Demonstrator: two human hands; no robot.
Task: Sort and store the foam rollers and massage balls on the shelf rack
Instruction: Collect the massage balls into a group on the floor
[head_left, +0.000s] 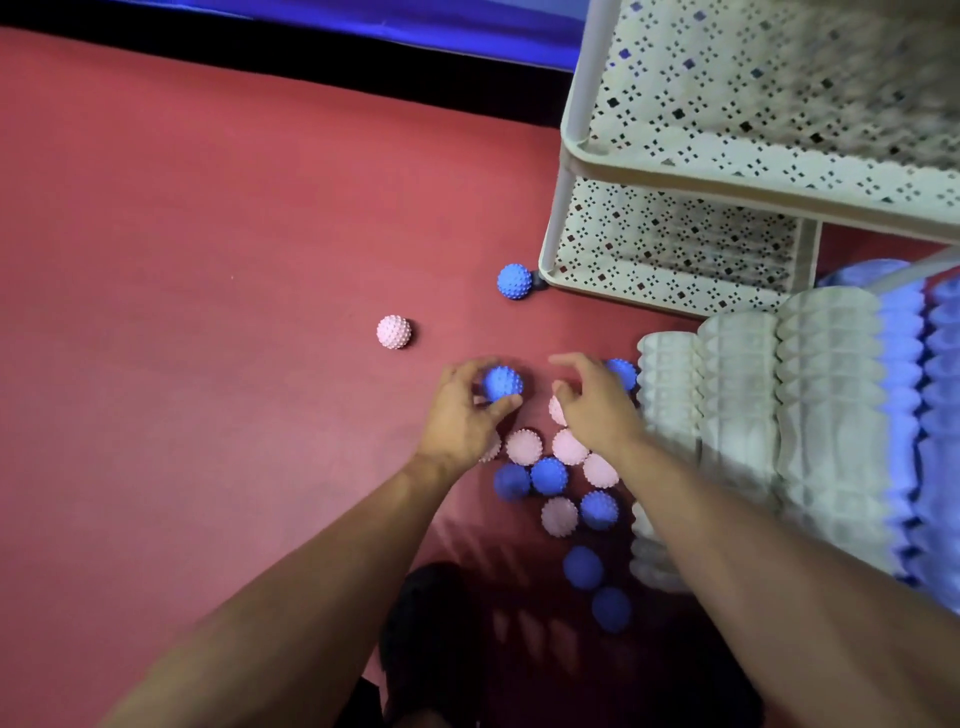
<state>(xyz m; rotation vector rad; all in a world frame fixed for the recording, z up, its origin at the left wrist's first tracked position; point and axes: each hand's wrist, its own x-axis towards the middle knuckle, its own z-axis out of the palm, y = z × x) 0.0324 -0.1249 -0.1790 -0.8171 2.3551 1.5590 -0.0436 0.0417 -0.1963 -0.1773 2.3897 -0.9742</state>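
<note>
Several spiky massage balls, pink and blue, lie in a cluster (550, 475) on the red floor. My left hand (462, 415) grips one blue ball (503, 383) at the cluster's far end. My right hand (589, 400) hovers with loosely curled fingers over a pink ball (558, 410), beside another blue ball (622, 371); whether it touches either is unclear. White ridged foam rollers (737, 395) lie side by side to the right, with blue rollers (930, 415) beyond them. The white perforated shelf rack (675, 249) stands at upper right.
A lone pink ball (394, 331) and a blue ball (514, 281) sit apart on the floor, the blue one against the rack's corner. A dark strip and a blue band (311, 21) run along the far edge. My dark-clothed knee (431, 623) is below.
</note>
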